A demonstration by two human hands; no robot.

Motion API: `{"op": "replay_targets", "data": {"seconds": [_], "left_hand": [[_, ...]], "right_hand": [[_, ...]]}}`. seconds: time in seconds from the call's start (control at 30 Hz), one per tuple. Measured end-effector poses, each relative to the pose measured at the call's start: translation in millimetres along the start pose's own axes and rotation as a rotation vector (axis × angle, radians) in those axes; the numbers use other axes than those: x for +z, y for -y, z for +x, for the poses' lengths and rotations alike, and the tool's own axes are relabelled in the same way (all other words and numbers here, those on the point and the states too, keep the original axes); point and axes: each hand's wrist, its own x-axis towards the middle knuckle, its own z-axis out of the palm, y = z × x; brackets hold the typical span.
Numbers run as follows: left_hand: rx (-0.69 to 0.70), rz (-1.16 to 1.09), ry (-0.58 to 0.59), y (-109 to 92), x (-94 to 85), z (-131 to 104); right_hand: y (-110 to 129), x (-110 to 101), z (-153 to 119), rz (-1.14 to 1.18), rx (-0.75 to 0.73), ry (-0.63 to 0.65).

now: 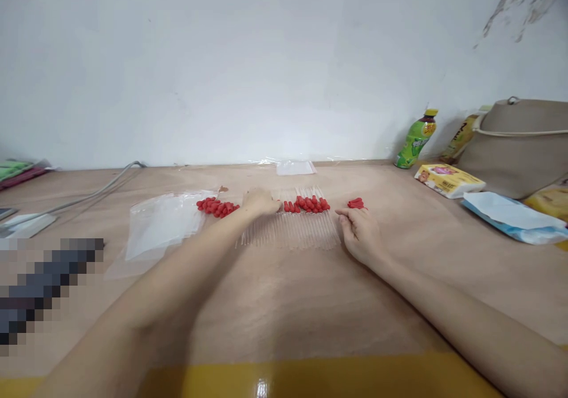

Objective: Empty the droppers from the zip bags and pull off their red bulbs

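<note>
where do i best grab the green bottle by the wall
Probably around the green bottle's label-wrapped middle, coming from its open left side. It leans tilted toward the wall, yellow cap up, with a yellow packet close on its right.

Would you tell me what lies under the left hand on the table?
The left hand rests on the row of clear tubes beside red caps; whatever lies directly beneath the palm is covered.

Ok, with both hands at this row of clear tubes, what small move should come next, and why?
Probably slide the left hand right to the next uncapped tube: red caps cover only the right part of the row, and loose caps lie beside that hand. The right hand rests at the row's end.
</note>
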Motion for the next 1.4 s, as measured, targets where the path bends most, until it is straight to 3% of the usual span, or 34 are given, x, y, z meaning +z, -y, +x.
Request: {"op": "replay_targets", "data": {"seconds": [0.13,0.3,0.4,0.47,0.57,0.67,0.83,1.03,1.27,1.4], "left_hand": [[-0.048,-0.021,0.038,-1,-1.5,6],[0.061,-0.047,-0.090,15,-19.5,-17],[0.205,-0.062,-0.194,31,-22.9,-51],[0.431,-0.103,-0.276,42,-16.7,-76],[0.673,-0.149,-0.392,52,2.1,-106],[0.783,-0.235,-0.478,52,21.7,-122],[0.841,-0.290,-0.532,42,36.1,-130],[0.863,-0.303,-0.561,38,36.3,-132],[0.909,-0.273,-0.485,28,35.8,-126],[0.930,-0.258,-0.525,26,34.4,-126]], "right_hand": [[-1,0,0,-0.002,-0.017,-0.015],[1,0,0,0.009,-0.051,-0.051],[9,-1,-1,0.056,-0.131,-0.119],[16,-3,-2,0.094,-0.202,-0.140],[29,-7,-4,0.104,-0.324,-0.071],[41,-9,-7,0.068,-0.452,0.030],[48,-4,-11,0.032,-0.565,0.110],[50,2,-12,0.059,-0.566,0.134],[58,0,-11,0.103,-0.600,0.141],[61,1,-12,0.103,-0.606,0.144]]}}
